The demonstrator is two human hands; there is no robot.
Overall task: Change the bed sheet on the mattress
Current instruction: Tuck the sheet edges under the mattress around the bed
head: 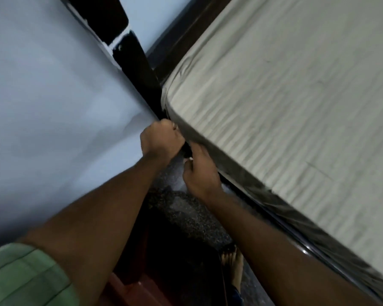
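green sleeve nearest; left hand and right hand grip the bed sheet edge at the mattress corner, likely tucking; next, pull taut

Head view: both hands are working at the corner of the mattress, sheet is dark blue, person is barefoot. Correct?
Not quite. The head view shows the sheet is pale beige or off-white with fine ribbed creases, not dark blue. The rest holds: the left hand and right hand are both at the near corner of the mattress, working at its lower edge, and a bare foot shows on the floor.
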